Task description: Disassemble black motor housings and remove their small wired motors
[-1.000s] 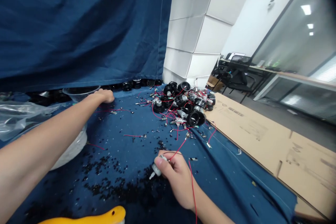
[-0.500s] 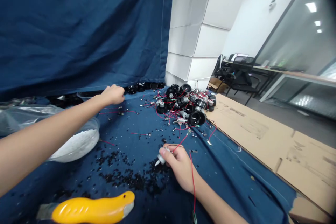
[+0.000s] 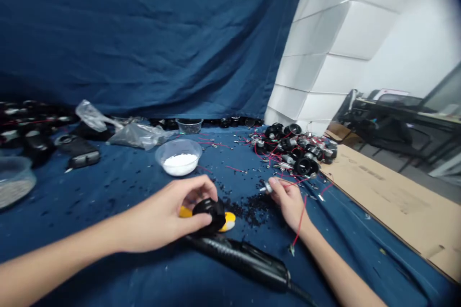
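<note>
The left hand (image 3: 167,218) is gripping 1 round black part (image 3: 216,213), which is partly hiding a yellow handle (image 3: 228,219); the right hand (image 3: 291,203) is pinching 1 small grey motor (image 3: 267,187). A black corded tool (image 3: 248,261) is lying on blue cloth (image 3: 137,280).

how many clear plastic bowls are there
3: the white-filled bowl beyond the left hand, a cut-off bowl at the left edge, a third bowl at the back by the curtain. More may be hidden.

A hand could pass along the blue cloth (image 3: 220,155) between the clear plastic bowl (image 3: 160,155) and the heap of wired motors (image 3: 288,146); the black corded tool (image 3: 248,261) lies across the near side.
</note>
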Demonstrator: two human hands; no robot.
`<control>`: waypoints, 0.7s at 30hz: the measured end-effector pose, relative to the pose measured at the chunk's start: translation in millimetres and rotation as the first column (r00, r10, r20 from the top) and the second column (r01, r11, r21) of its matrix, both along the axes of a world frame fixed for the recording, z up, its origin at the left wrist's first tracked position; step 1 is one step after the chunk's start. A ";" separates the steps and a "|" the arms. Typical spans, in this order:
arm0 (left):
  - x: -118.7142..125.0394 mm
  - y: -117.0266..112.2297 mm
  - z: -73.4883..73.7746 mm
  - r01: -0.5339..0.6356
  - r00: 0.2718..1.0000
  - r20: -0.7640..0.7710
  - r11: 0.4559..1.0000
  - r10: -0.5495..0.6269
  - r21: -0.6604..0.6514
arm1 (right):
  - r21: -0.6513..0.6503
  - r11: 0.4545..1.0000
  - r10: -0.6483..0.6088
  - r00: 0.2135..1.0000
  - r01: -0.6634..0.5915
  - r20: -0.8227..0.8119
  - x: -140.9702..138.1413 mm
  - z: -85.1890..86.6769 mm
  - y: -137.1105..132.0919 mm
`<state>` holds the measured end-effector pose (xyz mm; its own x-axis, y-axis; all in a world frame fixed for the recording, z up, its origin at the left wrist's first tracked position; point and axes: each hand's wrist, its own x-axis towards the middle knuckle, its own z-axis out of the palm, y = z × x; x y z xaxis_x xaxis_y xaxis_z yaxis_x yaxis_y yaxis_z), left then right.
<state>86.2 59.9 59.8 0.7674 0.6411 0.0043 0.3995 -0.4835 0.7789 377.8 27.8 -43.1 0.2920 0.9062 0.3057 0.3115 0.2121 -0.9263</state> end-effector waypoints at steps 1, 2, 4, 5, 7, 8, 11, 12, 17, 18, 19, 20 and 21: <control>-13.2 -11.3 -9.1 -0.034 0.999 0.030 0.988 0.039 -0.152 | 0.028 0.999 -0.024 1.000 0.024 0.000 -3.8 5.1 -2.6; -25.7 -20.3 -18.0 -0.053 0.997 0.045 0.957 0.069 -0.286 | 0.058 0.997 -0.050 0.999 0.050 -0.004 -9.5 11.5 -6.1; -48.5 -33.3 -33.3 -0.094 0.991 0.043 0.886 0.128 -0.455 | 0.115 0.990 -0.074 0.997 0.077 -0.028 -26.5 27.2 -14.4; -58.5 -38.5 -39.1 -0.119 0.988 0.027 0.858 0.153 -0.500 | 0.155 0.984 -0.078 0.996 0.085 -0.045 -37.4 35.6 -18.5; -75.1 -48.4 -45.5 -0.172 0.981 -0.006 0.847 0.196 -0.504 | 0.244 0.970 0.005 0.998 0.012 -0.068 -62.2 50.7 -24.4; -81.4 -53.3 -46.1 -0.180 0.981 -0.020 0.861 0.194 -0.475 | 0.261 0.964 0.064 0.997 -0.051 -0.044 -75.3 56.4 -25.6; -91.3 -65.1 -41.2 -0.166 0.986 -0.086 0.918 0.145 -0.361 | 0.197 0.939 0.277 0.960 -0.281 0.047 -112.4 62.8 -19.6; -91.9 -67.0 -39.2 -0.170 0.984 -0.109 0.929 0.142 -0.329 | 0.165 0.922 0.344 0.937 -0.350 0.060 -122.9 61.6 -15.2; -80.8 -58.7 -44.9 -0.155 0.987 -0.074 0.944 0.139 -0.291 | 0.111 0.879 0.453 0.886 -0.463 0.101 -152.9 49.1 -8.6; -77.8 -55.2 -49.8 -0.174 0.985 -0.040 0.933 0.171 -0.316 | 0.099 0.876 0.461 0.879 -0.473 0.124 -154.5 47.9 -12.4; -75.1 -51.9 -55.3 -0.209 0.975 -0.007 0.912 0.221 -0.354 | 0.082 0.872 0.467 0.871 -0.482 0.152 -155.1 47.6 -16.9; -73.1 -49.1 -61.0 -0.252 0.958 0.024 0.880 0.285 -0.402 | 0.066 0.868 0.474 0.861 -0.492 0.184 -155.1 47.9 -21.6; -71.6 -47.0 -66.3 -0.295 0.934 0.052 0.842 0.354 -0.452 | 0.053 0.862 0.482 0.848 -0.504 0.219 -155.0 48.6 -25.8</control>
